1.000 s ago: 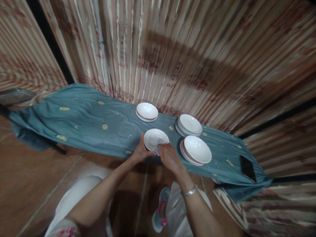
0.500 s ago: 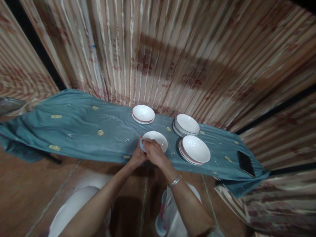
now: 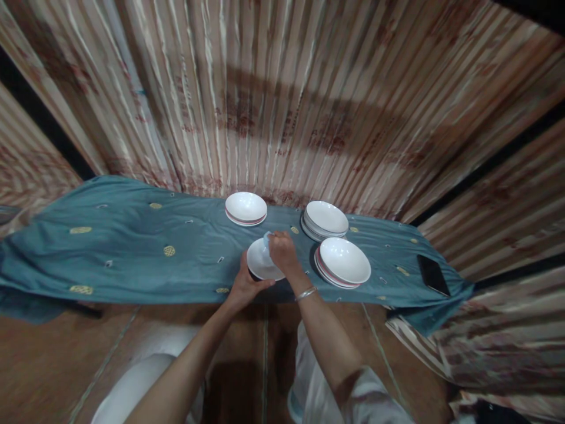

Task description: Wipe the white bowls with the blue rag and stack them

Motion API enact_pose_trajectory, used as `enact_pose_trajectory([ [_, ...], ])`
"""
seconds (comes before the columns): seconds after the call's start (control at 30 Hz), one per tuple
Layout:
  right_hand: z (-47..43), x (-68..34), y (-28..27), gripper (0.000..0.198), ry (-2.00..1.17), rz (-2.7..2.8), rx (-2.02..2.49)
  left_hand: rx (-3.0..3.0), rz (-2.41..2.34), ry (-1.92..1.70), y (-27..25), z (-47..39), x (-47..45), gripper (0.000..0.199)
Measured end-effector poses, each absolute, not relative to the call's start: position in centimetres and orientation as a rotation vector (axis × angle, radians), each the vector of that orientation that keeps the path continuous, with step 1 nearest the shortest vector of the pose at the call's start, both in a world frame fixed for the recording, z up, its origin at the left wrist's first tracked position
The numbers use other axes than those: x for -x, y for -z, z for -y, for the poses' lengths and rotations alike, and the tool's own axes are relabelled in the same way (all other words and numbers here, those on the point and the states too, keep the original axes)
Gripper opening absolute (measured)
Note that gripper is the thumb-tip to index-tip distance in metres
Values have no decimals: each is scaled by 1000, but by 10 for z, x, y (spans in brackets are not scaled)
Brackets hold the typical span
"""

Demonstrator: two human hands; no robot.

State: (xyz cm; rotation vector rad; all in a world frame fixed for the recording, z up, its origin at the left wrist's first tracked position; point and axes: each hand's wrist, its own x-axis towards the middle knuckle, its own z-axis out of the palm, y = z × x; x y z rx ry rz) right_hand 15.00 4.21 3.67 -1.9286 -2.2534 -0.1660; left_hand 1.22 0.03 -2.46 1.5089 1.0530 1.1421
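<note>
Near the front edge of the table, a white bowl is tilted between my hands. My left hand grips its lower left rim, with the thumb along the near side. My right hand is closed on a pale blue cloth, held at the inside and far rim of the bowl. The cloth is mostly hidden under the fingers. To the right stands a stack of white bowls with a reddish band. Another stack of white bowls is behind it, and a smaller stack sits at the back left.
A blue-green cloth with yellow pineapple prints covers the table. A black phone lies near the right end. Pleated curtains hang right behind the table, with dark poles at both sides.
My left hand has taken hold of the bowl's rim and tilted it. My right hand has moved with the cloth from the bowl's left side to its inside. The view has shifted slightly.
</note>
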Motion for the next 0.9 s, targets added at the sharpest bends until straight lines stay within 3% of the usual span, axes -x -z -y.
enact_pose_trajectory([
  [0.57, 25, -184, -54, 25, 86, 2393, 1968, -1473, -1020, -1167, 19, 1, -14, 102],
  [0.9, 42, -200, -58, 25, -665, 1995, 1634, -1462, -1027, -1168, 28, -4, -12, 102],
])
